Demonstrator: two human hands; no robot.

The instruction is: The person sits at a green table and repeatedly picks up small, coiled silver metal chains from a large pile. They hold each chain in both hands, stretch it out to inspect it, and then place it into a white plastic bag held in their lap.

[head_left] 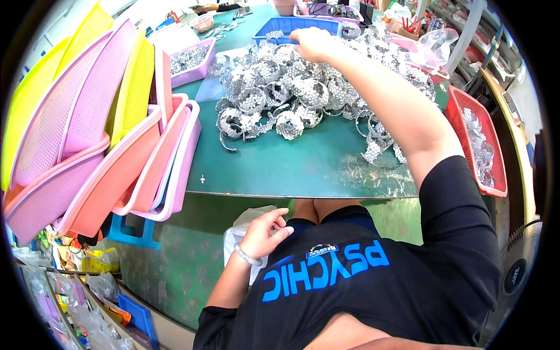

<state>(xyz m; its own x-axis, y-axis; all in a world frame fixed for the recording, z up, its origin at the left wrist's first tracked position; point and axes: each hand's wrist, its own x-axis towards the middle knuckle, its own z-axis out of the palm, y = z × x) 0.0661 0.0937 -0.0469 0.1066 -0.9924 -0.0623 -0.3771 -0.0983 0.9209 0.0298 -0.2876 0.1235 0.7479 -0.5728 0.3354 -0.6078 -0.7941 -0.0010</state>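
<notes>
In the head view, your right arm stretches over the heap of silver openwork bands [312, 92], and your right hand [312, 45] is at the heap's far side, just beside the blue plastic tray [289, 24]. Its fingers bend downward; their tips are too hidden to tell whether they pinch a band. Your left hand [262, 234] is well apart from the heap, above your lap and in front of the table's near edge. Its fingers are loosely curled and parted, the thumb away from the forefinger, and a pale bangle [248, 256] circles that wrist. A white plastic bag [235, 238] shows behind it.

The bands lie tangled across the far half of the green table [280, 169], some curled into rings. A small silver cross-shaped piece [202, 179] lies near the front left. More silver pieces fill a purple basket [191, 74] left of the heap and a red basket [464, 131] at your right. Nested plastic baskets [111, 189] in yellow, purple and coral lean at your left.
</notes>
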